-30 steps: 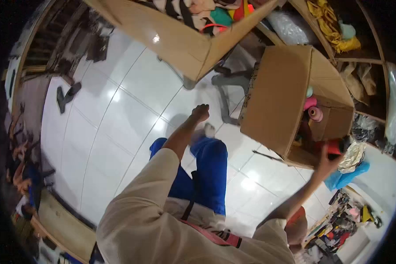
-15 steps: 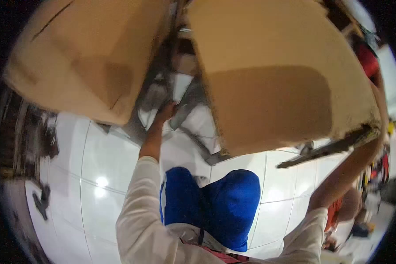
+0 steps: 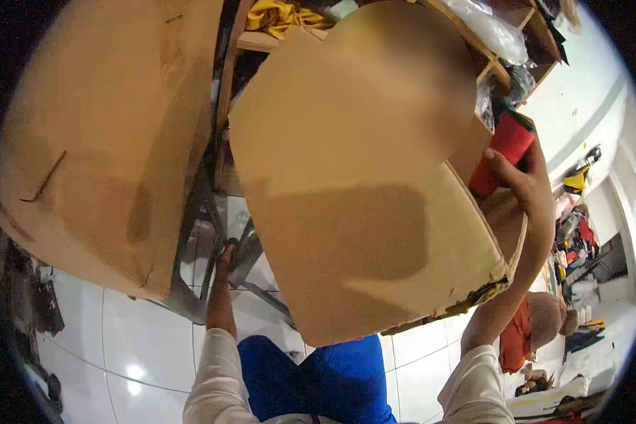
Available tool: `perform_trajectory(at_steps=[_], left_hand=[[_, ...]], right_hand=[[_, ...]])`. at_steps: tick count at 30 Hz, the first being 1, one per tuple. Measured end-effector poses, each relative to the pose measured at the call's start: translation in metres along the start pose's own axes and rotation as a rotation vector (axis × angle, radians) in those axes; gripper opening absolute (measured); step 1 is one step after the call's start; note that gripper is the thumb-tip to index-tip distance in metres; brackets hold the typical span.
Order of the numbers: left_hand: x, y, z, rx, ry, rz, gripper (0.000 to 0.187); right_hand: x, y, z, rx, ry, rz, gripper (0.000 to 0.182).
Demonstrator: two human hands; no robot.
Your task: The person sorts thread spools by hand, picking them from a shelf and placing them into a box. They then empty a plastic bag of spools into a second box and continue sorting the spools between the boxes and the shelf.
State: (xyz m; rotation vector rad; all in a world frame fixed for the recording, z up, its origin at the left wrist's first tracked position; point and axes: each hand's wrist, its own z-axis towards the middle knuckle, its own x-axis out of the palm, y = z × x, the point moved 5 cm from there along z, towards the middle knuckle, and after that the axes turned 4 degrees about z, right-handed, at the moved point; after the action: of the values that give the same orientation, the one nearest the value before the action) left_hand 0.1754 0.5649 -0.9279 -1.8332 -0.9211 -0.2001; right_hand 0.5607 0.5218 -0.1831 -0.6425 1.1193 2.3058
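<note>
My right hand (image 3: pixel 526 184) is wrapped round a red, roughly cylindrical object (image 3: pixel 505 150), with the thumb across its near side. It is beside the right edge of a large tan panel (image 3: pixel 318 169), whose lower right corner looks worn and frayed. Low down between this panel and a second tan panel (image 3: pixel 99 141) on the left, my left hand (image 3: pixel 227 253) is closed on a grey leg (image 3: pixel 246 258) of a frame. Its fingers are small and partly hidden there.
Wooden shelving (image 3: pixel 484 67) behind the panel holds yellow cloth (image 3: pixel 279 18) and clear plastic bags (image 3: pixel 491 28). White floor tiles (image 3: pixel 148 339) lie below. To the right another person in orange clothing (image 3: pixel 516 339) is low down, near piled colourful items (image 3: pixel 579 240).
The right-hand panel now appears further left and lower in view. My right hand, hidden behind the panel's edge before, now shows with the red object. My left hand still grips the grey frame.
</note>
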Motion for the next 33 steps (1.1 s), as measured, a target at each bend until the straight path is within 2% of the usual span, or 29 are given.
perform_trajectory(at_steps=[9,13,14,16,17,18,19,21,22,23,24,25,27,29,30,31,32,33], left_hand=[[0.011,-0.008,-0.061,0.158,-0.201,-0.296,0.022],[0.018,-0.004,-0.109,0.231,-0.411,-0.435,0.024],[0.014,0.0,-0.122,0.166,-0.533,-0.427,0.026],[0.006,0.01,-0.155,0.194,-0.509,-0.328,0.037],[0.004,0.015,-0.181,0.228,-0.396,-0.351,0.039],[0.011,0.01,-0.217,0.239,-0.461,-0.159,0.044],[0.03,-0.011,-0.262,0.239,-0.532,0.032,0.049],[0.065,-0.048,-0.373,0.044,-0.478,0.199,0.06],[0.083,-0.073,-0.424,-0.038,-0.475,0.241,0.064],[0.094,-0.092,-0.462,0.033,-0.445,0.465,0.059],[0.108,-0.102,-0.508,-0.047,-0.383,0.449,0.051],[0.096,-0.099,-0.558,-0.127,-0.538,0.614,0.042],[0.173,-0.213,-0.659,-0.019,-0.491,0.566,0.037],[0.213,-0.297,-0.714,0.088,-0.389,0.693,0.037],[0.231,-0.347,-0.732,0.148,-0.312,0.766,0.037],[0.243,-0.388,-0.746,0.358,-0.309,0.819,0.037],[0.238,-0.412,-0.753,0.35,-0.383,0.786,0.035],[0.259,-0.457,-0.759,0.438,-0.433,0.716,0.037]], right_hand=[[0.0,0.011,-0.006,-0.022,-0.094,0.036,0.059],[0.001,0.01,-0.006,-0.002,-0.1,0.07,0.055],[0.002,0.009,-0.007,-0.001,-0.092,0.072,0.054],[0.003,0.016,-0.008,0.038,-0.034,0.063,0.055],[0.004,0.024,-0.008,0.025,-0.028,0.026,0.057],[0.005,0.03,-0.006,0.054,0.027,0.092,0.058],[0.0,0.037,-0.004,-0.07,0.008,-0.056,0.058],[-0.007,0.022,-0.008,0.04,-0.145,0.09,0.061],[-0.012,0.013,-0.008,0.092,-0.19,0.08,0.072],[-0.015,0.006,-0.014,0.065,-0.304,0.036,0.072],[-0.017,0.0,-0.014,0.101,-0.304,0.111,0.072],[-0.024,-0.001,-0.019,0.145,-0.307,0.176,0.072],[-0.031,-0.014,-0.027,0.245,-0.297,0.185,0.068],[-0.036,-0.013,-0.034,0.608,-0.389,0.147,0.062],[-0.051,0.023,-0.024,0.642,-0.409,0.471,0.059],[-0.062,0.067,-0.012,0.65,-0.432,0.807,0.056],[-0.076,0.103,-0.007,0.733,-0.417,0.928,0.053],[-0.088,0.127,-0.01,0.83,-0.392,1.054,0.05]])
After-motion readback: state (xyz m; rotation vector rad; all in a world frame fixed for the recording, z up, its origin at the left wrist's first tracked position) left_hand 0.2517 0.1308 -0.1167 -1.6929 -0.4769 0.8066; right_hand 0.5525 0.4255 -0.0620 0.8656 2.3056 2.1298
